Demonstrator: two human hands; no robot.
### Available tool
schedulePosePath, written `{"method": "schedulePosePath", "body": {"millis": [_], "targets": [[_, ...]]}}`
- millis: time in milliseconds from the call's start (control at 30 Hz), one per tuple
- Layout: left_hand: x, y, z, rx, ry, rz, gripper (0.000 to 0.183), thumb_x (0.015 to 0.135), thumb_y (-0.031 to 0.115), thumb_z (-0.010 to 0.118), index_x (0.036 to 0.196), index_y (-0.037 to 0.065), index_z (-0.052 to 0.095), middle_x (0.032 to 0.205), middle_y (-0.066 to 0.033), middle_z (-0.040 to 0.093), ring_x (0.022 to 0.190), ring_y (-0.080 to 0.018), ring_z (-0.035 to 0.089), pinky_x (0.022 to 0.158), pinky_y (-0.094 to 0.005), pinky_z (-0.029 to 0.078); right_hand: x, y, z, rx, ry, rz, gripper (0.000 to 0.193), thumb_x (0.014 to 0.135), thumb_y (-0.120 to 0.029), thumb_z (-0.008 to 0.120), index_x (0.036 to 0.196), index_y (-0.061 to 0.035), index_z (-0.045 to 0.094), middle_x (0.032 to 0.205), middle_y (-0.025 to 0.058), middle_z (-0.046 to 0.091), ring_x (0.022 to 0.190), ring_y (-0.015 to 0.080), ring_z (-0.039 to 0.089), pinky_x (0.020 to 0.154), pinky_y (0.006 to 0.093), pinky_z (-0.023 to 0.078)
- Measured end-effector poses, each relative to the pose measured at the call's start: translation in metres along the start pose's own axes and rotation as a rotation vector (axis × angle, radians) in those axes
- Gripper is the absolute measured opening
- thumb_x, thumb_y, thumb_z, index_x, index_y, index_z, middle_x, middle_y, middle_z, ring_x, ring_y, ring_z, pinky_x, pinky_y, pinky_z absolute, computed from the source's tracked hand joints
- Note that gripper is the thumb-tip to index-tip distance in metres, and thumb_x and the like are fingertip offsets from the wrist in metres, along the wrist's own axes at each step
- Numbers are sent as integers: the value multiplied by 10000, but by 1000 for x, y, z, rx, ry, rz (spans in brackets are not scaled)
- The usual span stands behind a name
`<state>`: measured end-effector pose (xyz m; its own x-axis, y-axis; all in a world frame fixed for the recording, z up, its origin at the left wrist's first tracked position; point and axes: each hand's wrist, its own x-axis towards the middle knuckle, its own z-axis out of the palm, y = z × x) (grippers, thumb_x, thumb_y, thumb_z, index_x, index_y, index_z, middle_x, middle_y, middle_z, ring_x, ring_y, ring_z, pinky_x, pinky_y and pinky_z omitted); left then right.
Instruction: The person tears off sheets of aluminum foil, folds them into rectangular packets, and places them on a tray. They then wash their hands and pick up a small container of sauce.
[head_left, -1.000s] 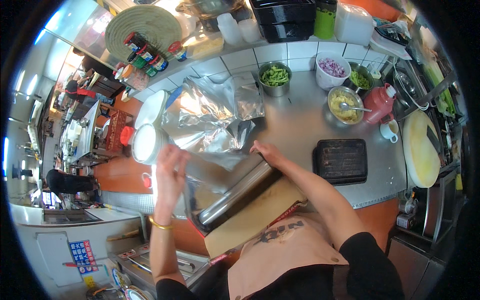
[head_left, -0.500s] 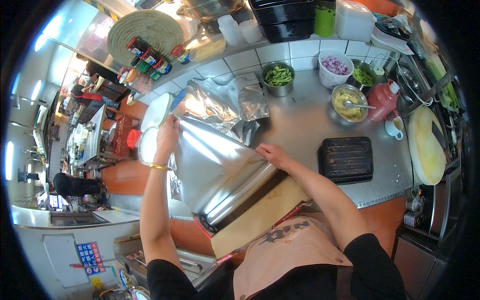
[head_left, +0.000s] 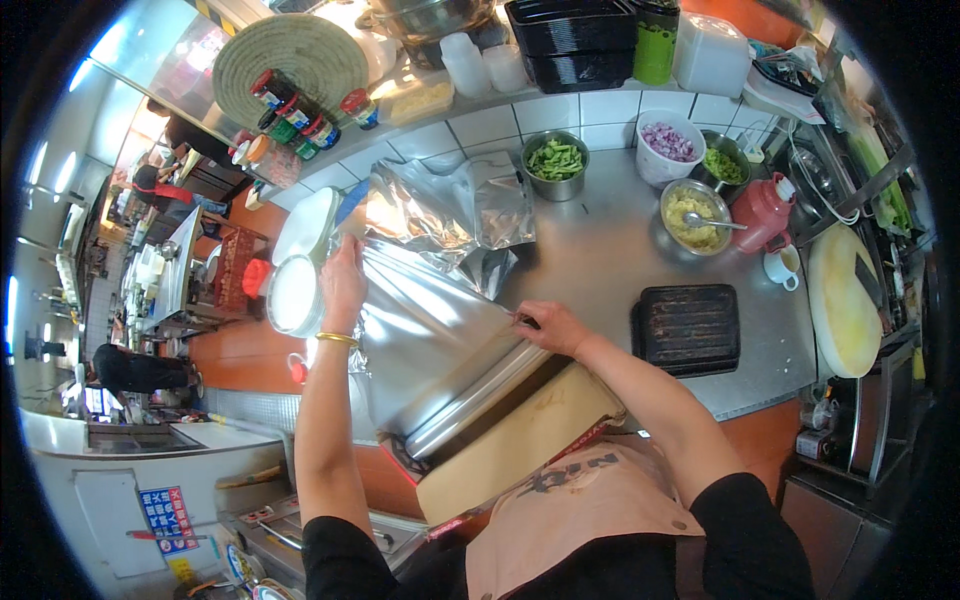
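Note:
A sheet of aluminium foil (head_left: 425, 325) stretches out from its foil roll (head_left: 475, 400), which lies in an open long cardboard box (head_left: 525, 440) against my apron. My left hand (head_left: 343, 275) is closed on the sheet's far left edge. The fingers of my right hand (head_left: 555, 328) pinch its right edge close to the roll. Beyond the sheet lies a crumpled foil-wrapped bundle (head_left: 425, 210); what it contains is hidden.
Right of my right hand sits a black ridged tray (head_left: 687, 330). Behind it are a bowl of yellow mash (head_left: 690, 225) with a spoon, a tub of chopped onion (head_left: 670, 145), a pot of cut greens (head_left: 556, 165) and a red jug (head_left: 762, 212). White round containers (head_left: 295, 297) stand left.
The view has shifted slightly. My right hand has come a little nearer to me along the sheet's edge, and the foil's creases have changed. Both hands keep their grip.

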<state>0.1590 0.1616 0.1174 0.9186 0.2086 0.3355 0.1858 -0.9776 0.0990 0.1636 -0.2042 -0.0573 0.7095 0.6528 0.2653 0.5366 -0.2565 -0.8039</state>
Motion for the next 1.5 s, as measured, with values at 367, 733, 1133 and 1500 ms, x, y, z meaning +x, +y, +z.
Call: {"method": "schedulePosePath", "body": {"millis": [367, 733, 1133, 1500], "targets": [[-36, 61, -80, -236, 277, 208, 94, 1044, 114, 585, 999, 40, 622, 878, -165, 687, 744, -381, 667, 618, -435, 509, 0, 13, 10, -106, 15, 87, 210, 912, -254, 742, 1046, -120, 652, 978, 125, 748, 912, 367, 710, 781, 469, 570], [-37, 64, -89, -275, 306, 230, 85, 1028, 97, 612, 983, 28, 630, 861, -180, 674, 713, -392, 651, 605, -429, 504, -5, 7, 7, -58, 76, 5, 198, 902, -240, 748, 1063, -141, 690, 995, 99, 733, 930, 348, 700, 787, 457, 566], [2, -31, 39, -60, 19, 52, 258, 1074, 292, 518, 1055, 50, 605, 876, -257, 693, 851, -475, 667, 754, -567, 504, -35, -13, -9, -23, 109, -46, 118, 893, -210, 751, 945, -107, 727, 910, 104, 697, 858, 337, 676, 750, 439, 548], [52, -96, -174, 66, 736, -71, 211, 1083, 247, 536, 1100, 48, 604, 971, -253, 690, 849, -447, 687, 687, -540, 520, -34, -18, -7, 24, 85, 130, 240, 893, -266, 753, 1052, -89, 720, 1015, 128, 740, 920, 350, 704, 814, 418, 566]]}}
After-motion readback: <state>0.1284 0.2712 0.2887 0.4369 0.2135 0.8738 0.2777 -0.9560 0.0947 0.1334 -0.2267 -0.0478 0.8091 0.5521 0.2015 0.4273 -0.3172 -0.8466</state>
